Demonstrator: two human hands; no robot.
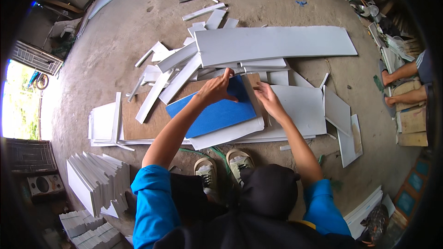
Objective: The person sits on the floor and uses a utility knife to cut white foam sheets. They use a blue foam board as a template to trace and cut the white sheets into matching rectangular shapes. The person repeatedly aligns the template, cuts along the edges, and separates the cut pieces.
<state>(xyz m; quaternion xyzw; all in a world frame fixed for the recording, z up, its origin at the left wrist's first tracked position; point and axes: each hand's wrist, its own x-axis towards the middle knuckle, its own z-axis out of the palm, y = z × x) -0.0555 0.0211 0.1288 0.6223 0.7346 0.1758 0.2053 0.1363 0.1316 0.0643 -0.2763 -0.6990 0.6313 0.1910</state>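
Blue sheet (217, 119) is lying on white sheet (230, 137). Left hand (213, 91) is resting spread across it; right hand (269, 98), gripping nothing, is hanging beside its right edge. Stack (94, 185) is standing apparently done, offcuts (181, 57) are lying beyond; this piece is seemingly awaiting completion.

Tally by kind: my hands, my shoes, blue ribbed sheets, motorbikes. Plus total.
Hands: 2 (left hand, right hand)
Shoes: 2 (left shoe, right shoe)
Blue ribbed sheet: 1
Motorbike: 1
Total: 6
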